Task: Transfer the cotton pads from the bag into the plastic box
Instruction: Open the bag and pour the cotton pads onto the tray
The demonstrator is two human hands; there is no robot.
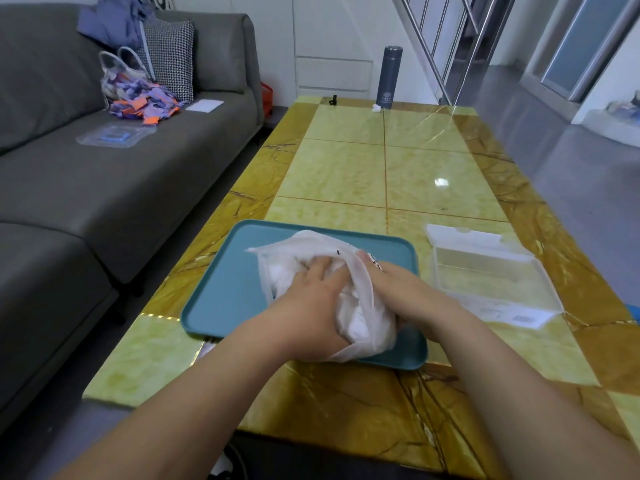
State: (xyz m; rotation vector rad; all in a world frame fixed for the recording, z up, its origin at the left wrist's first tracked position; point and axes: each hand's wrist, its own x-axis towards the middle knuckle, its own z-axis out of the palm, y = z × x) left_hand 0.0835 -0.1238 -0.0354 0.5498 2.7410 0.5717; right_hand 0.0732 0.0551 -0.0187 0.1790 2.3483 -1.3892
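A translucent white plastic bag (360, 306) full of white cotton pads (284, 275) lies on a teal tray (225, 289) near the table's front. My left hand (311, 306) rests on the bag's open mouth, fingers spread over the pads and gripping the plastic. My right hand (408, 296) grips the bag's right side and its edge. To the right of the tray stands a clear plastic box (485, 271) with its lid flipped open toward the back; nothing shows inside it.
A yellow-green marble table (381, 168) carries everything. A dark flask (389, 77) stands at its far edge. A grey sofa (121, 185) runs along the left with a bag, cloth scraps and a clear packet on it. A stair rail rises at the back right.
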